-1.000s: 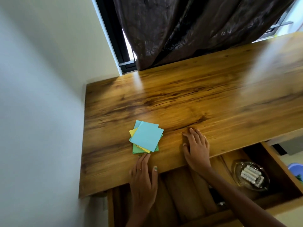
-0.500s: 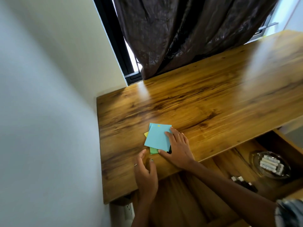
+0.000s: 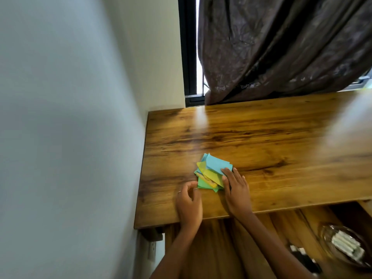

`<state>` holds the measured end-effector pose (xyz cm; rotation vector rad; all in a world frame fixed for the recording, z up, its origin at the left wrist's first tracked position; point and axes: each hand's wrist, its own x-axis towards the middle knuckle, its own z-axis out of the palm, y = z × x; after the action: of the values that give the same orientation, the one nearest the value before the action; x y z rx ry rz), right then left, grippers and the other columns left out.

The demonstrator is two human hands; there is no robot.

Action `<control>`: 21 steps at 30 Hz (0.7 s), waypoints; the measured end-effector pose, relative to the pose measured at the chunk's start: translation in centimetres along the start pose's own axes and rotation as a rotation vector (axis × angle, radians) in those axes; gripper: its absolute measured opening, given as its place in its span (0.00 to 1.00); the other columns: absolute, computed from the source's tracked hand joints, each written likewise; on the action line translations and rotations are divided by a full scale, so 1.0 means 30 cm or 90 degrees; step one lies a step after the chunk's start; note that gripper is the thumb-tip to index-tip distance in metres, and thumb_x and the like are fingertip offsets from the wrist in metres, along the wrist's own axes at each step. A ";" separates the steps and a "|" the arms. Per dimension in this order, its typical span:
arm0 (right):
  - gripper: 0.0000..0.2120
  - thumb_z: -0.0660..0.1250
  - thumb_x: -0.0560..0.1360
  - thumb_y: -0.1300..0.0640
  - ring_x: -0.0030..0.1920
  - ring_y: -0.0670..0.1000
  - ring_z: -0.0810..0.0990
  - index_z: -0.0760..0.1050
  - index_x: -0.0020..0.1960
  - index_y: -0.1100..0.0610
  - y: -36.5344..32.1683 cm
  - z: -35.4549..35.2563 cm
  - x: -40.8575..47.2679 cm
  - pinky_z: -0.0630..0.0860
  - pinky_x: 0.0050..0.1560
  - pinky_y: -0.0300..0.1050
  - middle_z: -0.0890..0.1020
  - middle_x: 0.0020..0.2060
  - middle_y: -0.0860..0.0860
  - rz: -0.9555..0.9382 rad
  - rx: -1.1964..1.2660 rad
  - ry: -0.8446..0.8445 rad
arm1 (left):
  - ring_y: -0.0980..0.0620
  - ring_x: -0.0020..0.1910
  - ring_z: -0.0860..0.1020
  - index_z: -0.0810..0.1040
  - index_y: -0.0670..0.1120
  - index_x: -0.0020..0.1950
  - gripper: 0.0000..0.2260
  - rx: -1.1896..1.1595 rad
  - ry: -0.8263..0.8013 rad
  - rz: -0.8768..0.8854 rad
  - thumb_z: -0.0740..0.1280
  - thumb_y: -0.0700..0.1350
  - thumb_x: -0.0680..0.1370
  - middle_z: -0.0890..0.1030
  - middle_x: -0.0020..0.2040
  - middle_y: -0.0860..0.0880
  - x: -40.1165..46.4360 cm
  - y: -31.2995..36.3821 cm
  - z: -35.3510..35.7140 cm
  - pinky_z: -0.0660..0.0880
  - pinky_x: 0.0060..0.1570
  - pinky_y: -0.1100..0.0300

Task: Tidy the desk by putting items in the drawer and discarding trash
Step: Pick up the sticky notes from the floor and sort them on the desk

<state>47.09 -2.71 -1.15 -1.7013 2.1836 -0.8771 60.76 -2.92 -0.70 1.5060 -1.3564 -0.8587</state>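
Two hands (image 3: pixel 213 196), one paper stack (image 3: pixel 211 174)

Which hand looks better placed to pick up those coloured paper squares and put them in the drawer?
Probably the right hand: its fingers already lie flat on the papers. The left hand is curled beside them, at their near corner, and could steady the pile.

Right hand (image 3: pixel 236 188) flat, fingers straight; left hand (image 3: pixel 189 204) loosely curled.
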 end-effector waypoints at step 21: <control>0.15 0.53 0.78 0.47 0.60 0.47 0.76 0.76 0.54 0.48 -0.098 -0.007 -0.089 0.72 0.58 0.42 0.80 0.56 0.46 -0.302 -0.074 0.004 | 0.41 0.53 0.77 0.66 0.40 0.69 0.19 -0.568 -0.282 -0.532 0.61 0.38 0.78 0.77 0.55 0.36 0.114 0.007 -0.194 0.75 0.51 0.47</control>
<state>50.11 -0.56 0.28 -2.3293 1.8917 -0.8683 66.56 -5.30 1.77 1.1301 -0.3831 -2.0756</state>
